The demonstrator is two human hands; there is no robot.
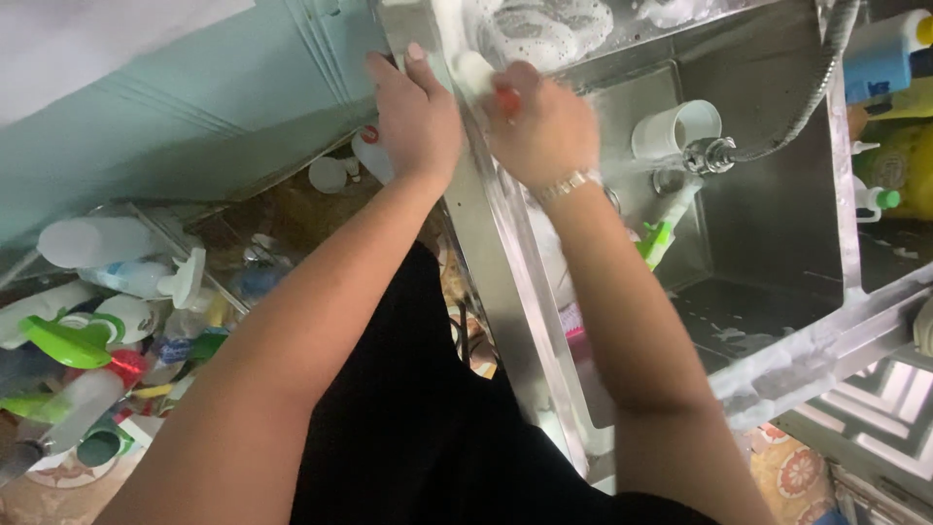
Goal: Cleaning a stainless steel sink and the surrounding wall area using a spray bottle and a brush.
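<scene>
Left hand (416,117) lies open, bracing on the steel sink rim (505,262); right hand (544,126) is closed on a soapy red-handled brush (483,80), scrubbing the edge.

White cup (677,126) and faucet (712,156) crowd the sink (777,233).

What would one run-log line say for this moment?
left hand: resting on sink rim | right hand: gripping soapy scrubber | faucet: running

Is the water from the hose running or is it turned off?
Running. A pale stream leaves the metal hose nozzle and sprays toward the right hand above the steel sink.
</scene>
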